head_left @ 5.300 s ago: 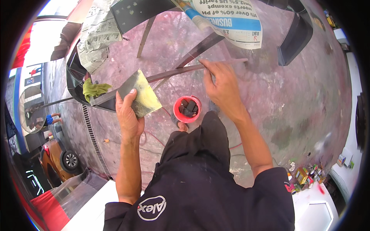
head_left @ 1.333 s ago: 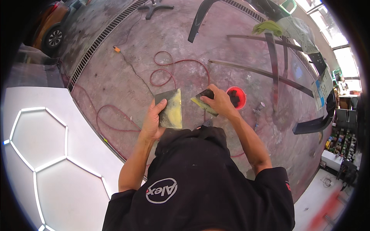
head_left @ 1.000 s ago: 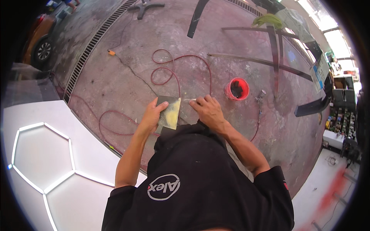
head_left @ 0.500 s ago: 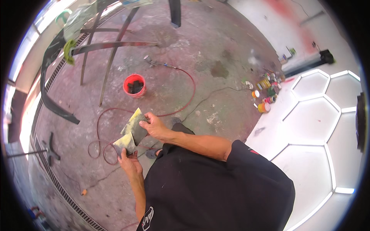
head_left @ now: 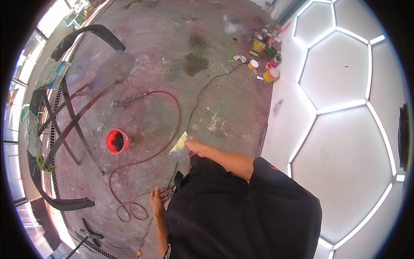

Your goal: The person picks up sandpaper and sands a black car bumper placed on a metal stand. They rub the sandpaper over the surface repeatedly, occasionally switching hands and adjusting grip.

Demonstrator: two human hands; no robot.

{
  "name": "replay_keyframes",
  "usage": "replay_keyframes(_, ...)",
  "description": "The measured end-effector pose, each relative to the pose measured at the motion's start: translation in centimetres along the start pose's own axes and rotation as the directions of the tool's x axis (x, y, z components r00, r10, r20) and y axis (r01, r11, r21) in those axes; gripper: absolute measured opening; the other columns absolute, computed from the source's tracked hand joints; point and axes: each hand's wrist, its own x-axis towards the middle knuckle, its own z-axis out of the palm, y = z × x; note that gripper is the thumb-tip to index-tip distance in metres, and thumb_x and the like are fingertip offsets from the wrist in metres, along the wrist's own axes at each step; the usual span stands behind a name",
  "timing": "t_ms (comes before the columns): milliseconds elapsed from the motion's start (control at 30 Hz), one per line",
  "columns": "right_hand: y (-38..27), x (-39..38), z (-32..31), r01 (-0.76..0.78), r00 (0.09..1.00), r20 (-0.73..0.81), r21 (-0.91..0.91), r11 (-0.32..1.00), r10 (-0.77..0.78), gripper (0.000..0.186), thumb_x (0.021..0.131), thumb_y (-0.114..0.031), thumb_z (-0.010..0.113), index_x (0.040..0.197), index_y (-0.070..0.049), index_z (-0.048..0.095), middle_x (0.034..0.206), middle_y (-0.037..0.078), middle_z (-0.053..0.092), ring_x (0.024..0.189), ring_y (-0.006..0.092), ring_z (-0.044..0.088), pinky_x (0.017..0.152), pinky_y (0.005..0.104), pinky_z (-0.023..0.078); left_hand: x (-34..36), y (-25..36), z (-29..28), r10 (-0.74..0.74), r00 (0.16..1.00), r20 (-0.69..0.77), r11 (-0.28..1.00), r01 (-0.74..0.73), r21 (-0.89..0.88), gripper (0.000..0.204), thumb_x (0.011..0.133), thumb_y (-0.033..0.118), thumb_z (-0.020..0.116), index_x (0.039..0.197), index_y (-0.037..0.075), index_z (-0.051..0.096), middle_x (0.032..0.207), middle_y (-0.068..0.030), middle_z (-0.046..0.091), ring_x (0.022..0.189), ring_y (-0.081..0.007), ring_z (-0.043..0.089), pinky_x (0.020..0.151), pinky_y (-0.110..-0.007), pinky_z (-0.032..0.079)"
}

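My right hand (head_left: 196,147) is closed on a thin flat grey spreader (head_left: 178,151) with a pale yellow paste-like smear along its outer edge. It holds the spreader in front of my body, above the floor. I cannot tell whether one blade or two stacked ones are in that grip. Lower and to the left, my left hand (head_left: 158,201) hangs beside my dark clothing with its fingers loosely apart. Nothing shows in it. Part of a red hose (head_left: 142,196) lies on the floor close to that hand.
A red bucket (head_left: 117,141) with dark pieces inside stands left of the hose, near a spray gun (head_left: 118,103). A dark curved bumper-like part (head_left: 105,39) rests on a crossed metal stand (head_left: 71,116) at left. Paint cans (head_left: 271,75) cluster by the white wall at right.
My hands have separated. The left hand no longer shows the yellow-smeared piece it held and has dropped lower. My view has turned right, shifting the bucket and stand leftward.
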Motion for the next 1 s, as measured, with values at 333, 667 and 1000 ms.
replay_keyframes(333, -4.8, 0.1, -30.9, 0.462, 0.845, -0.534, 0.719, 0.52, -0.013, 0.045, 0.105, -0.029, 0.056, 0.139, 0.001, 0.053, 0.13, 0.018, 0.064, 0.105, 0.0331, 0.07, 0.088, 0.0509, 0.063, -1.0, -9.9, -6.5, -0.23, 0.895, -0.382, 0.939, 0.308, 0.155, 0.045, 0.109, 0.039, 0.066, 0.133, 0.002, 0.06, 0.11, -0.0112, 0.071, 0.083, -0.0185, 0.071, 0.072, -0.034, 0.06)
replay_keyframes(667, -3.0, 1.7, -15.1, 0.063, 0.994, -0.084, -0.031, 0.998, -0.065, 0.036, 0.11, -0.034, 0.058, 0.127, -0.004, 0.067, 0.089, 0.006, 0.075, 0.074, 0.0166, 0.07, 0.066, 0.0341, 0.054, -0.7, -4.3, 0.5, 0.133, 0.955, -0.264, 0.969, -0.069, 0.237, 0.043, 0.109, 0.034, 0.065, 0.134, -0.001, 0.062, 0.107, -0.0112, 0.071, 0.083, -0.018, 0.072, 0.071, -0.032, 0.059)
replay_keyframes(1000, -13.5, -10.3, 8.6, 0.727, 0.672, 0.494, -0.295, 0.62, -0.552, 0.027, 0.111, -0.026, 0.067, 0.121, -0.002, 0.075, 0.077, -0.006, 0.06, 0.069, 0.0044, 0.054, 0.06, 0.0257, 0.043, -6.1, -6.5, -0.6, 0.28, 0.527, -0.803, 0.886, -0.463, 0.006, 0.025, 0.11, 0.021, 0.062, 0.124, 0.002, 0.072, 0.072, 0.0058, 0.053, 0.06, -0.0038, 0.049, 0.053, -0.024, 0.036)
